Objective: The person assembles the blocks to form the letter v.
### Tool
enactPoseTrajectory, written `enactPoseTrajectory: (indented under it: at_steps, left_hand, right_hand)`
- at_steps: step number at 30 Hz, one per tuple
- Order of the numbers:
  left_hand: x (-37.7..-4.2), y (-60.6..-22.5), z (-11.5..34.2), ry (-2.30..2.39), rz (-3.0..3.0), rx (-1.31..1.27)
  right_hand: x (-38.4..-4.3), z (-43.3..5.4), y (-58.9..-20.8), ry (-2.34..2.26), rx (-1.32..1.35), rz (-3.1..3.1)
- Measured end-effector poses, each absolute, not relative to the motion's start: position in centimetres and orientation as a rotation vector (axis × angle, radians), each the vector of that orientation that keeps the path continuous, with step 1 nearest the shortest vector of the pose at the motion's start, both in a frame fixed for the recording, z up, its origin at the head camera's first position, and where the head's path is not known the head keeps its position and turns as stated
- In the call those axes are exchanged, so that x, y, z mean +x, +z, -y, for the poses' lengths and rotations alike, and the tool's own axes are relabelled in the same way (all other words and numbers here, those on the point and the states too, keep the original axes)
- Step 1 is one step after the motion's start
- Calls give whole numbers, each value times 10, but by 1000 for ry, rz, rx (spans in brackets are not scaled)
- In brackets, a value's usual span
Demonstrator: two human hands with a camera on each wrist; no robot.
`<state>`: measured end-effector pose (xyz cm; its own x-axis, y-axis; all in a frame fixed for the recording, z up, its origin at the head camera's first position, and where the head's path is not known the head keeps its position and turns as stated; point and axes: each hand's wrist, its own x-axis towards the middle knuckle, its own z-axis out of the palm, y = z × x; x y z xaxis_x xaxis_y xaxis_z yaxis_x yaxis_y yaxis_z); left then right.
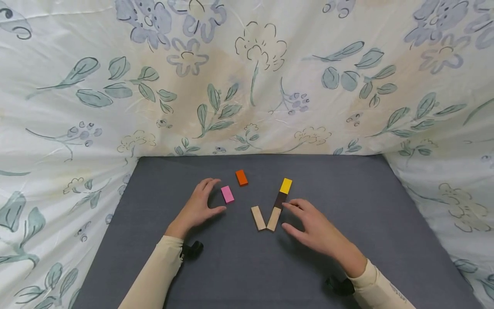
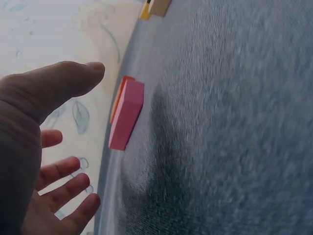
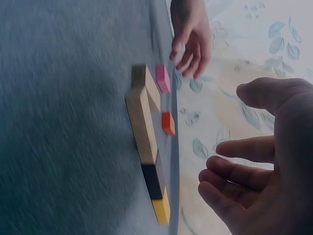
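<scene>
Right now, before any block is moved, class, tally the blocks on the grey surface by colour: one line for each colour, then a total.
Pale wood blocks: 2
Dark brown block: 1
Yellow block: 1
Orange block: 1
Pink block: 1
Total: 6

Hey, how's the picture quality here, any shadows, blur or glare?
Head view: bright, block edges fairly clear, a soft shadow on the table below the right grip; left wrist view: dimmer, scene turned sideways, a dark, soft-edged shadow beside the pink block; right wrist view: also dim and sideways, the wooden blocks smeared where they meet; no strong glare in any view.
</scene>
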<state>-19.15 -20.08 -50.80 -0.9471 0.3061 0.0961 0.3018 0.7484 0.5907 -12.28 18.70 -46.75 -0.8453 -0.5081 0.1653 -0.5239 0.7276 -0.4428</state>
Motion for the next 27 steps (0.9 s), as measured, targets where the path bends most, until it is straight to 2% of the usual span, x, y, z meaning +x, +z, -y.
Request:
enactPoseTrajectory:
  at_steps: [12, 27]
  left_hand:
    - [-207, -506, 203, 993, -2859, 509]
    - [-216, -511, 196, 967, -2830, 526]
  right_hand:
    - [-103, -160, -482, 654, 1107, 2924]
    - [-105, -147, -498, 500, 1294, 2813]
